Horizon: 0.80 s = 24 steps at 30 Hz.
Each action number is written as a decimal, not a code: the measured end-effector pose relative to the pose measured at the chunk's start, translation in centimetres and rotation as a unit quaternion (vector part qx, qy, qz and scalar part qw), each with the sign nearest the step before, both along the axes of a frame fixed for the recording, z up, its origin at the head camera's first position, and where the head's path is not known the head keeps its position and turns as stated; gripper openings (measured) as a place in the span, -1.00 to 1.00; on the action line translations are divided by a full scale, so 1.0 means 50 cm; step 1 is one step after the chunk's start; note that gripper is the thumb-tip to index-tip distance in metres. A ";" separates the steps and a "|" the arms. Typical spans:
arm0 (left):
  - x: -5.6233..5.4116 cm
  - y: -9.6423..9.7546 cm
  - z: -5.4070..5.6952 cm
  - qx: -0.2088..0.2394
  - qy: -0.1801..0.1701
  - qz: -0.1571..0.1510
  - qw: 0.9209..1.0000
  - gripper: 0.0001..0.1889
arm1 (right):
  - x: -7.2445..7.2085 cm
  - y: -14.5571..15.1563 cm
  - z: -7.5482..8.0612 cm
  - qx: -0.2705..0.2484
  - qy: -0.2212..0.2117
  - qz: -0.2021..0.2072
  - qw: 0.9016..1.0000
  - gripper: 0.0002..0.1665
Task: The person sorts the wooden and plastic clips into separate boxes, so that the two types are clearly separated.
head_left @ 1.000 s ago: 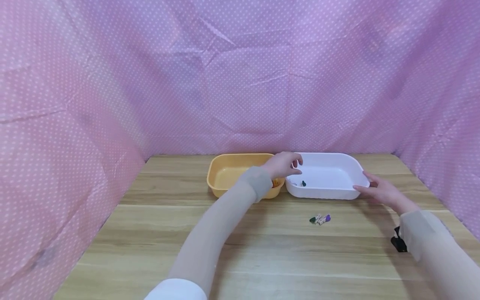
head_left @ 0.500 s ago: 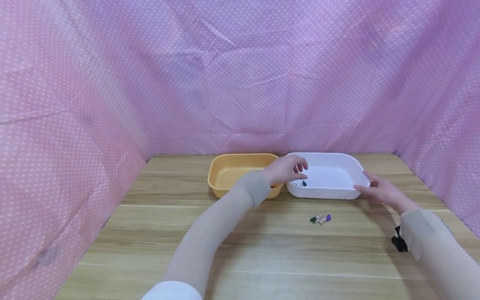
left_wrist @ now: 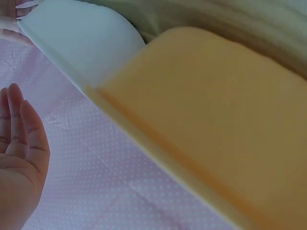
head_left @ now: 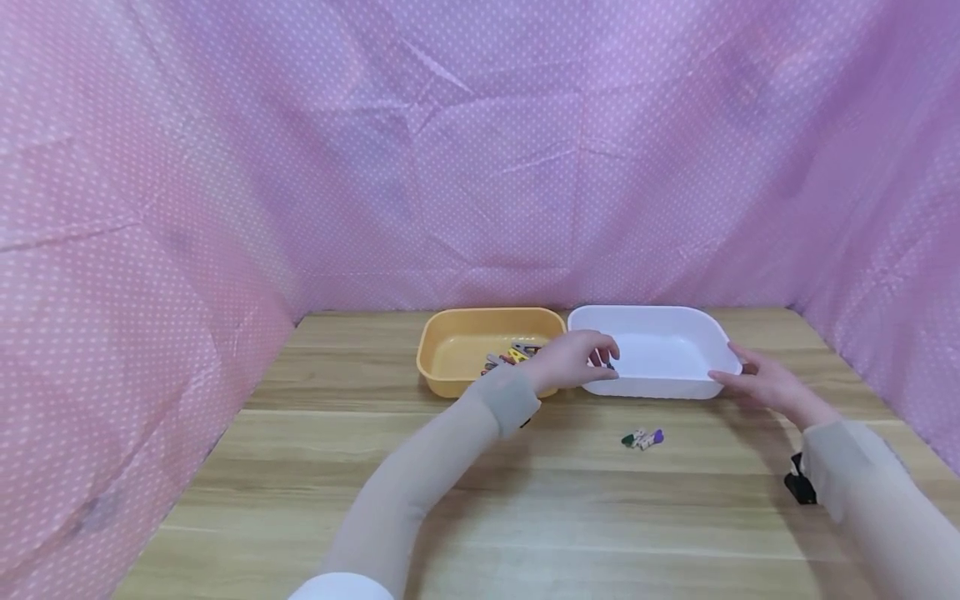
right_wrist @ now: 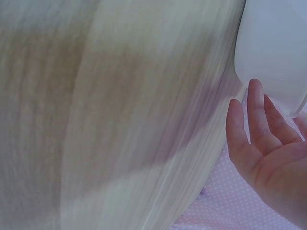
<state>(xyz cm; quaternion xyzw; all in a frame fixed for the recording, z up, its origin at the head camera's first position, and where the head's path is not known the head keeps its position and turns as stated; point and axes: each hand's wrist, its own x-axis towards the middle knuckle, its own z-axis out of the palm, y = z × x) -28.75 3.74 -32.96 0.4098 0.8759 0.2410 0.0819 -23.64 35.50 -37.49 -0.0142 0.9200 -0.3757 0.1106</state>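
Observation:
In the head view, my left hand [head_left: 573, 360] hovers over the left end of the white basin [head_left: 652, 388], its fingers loosely bent and thumb apart from them. A small dark item [head_left: 611, 364] shows between thumb and fingers; it seems to lie in the basin. The left wrist view shows this hand's [left_wrist: 21, 153] fingers extended, with nothing visible in them. My right hand [head_left: 765, 385] rests against the basin's right end with spread, mostly straight fingers. Several clothespins [head_left: 517, 356], yellow and grey among them, lie in the yellow basin [head_left: 450, 387], partly behind the left hand.
Small clothespins [head_left: 642, 439] with green and purple ends lie on the wooden table [head_left: 570, 517] before the white basin. A black object [head_left: 801, 482] sits beside the right forearm. Pink dotted cloth [head_left: 495, 183] hangs behind and at both sides.
My left hand has moved slightly right and down, from between the basins to low over the white basin's left end, uncovering clothespins in the yellow one. The right hand stays put.

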 end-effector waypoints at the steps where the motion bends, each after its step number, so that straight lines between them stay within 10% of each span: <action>1: 0.002 0.000 -0.001 0.003 -0.002 0.000 1.000 -0.70 | -0.001 0.000 0.001 0.000 0.000 -0.001 1.000 0.01; 24: 0.065 -0.011 -0.053 0.052 -0.036 -0.031 0.998 -0.70 | -0.004 0.001 0.002 -0.010 -0.016 -0.007 1.000 0.03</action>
